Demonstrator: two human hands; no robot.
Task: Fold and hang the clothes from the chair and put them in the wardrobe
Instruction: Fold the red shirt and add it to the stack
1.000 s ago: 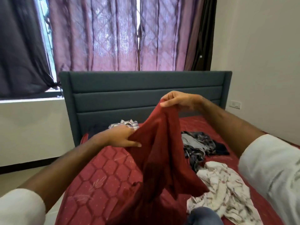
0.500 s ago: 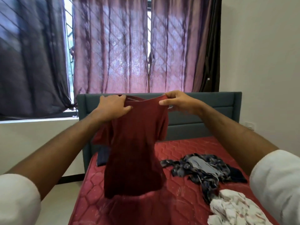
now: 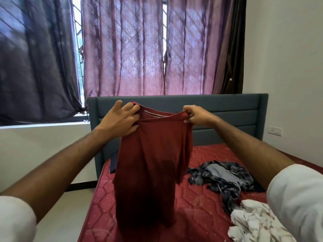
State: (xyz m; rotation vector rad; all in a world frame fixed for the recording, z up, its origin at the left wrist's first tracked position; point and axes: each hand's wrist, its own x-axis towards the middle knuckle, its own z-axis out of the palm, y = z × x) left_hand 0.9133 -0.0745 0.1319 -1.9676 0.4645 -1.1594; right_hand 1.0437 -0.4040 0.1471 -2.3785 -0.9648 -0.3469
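Hanging lengthwise from both hands, red shirt [image 3: 148, 165] above the bed [image 3: 206, 212]: right hand [image 3: 197, 115] pinching one shoulder, left hand [image 3: 122, 119] gripping the other.

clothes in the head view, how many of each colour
dark red, the shirt held up by the left hand and right hand: 1
dark grey patterned, heap on the mattress: 1
white patterned, heap: 1
navy, partly hidden piece: 1
total: 4

Both your arms reach forward, raised level.
Your left hand [image 3: 120, 120] grips cloth with fingers partly spread, while your right hand [image 3: 196, 115] pinches it between thumb and curled fingers.
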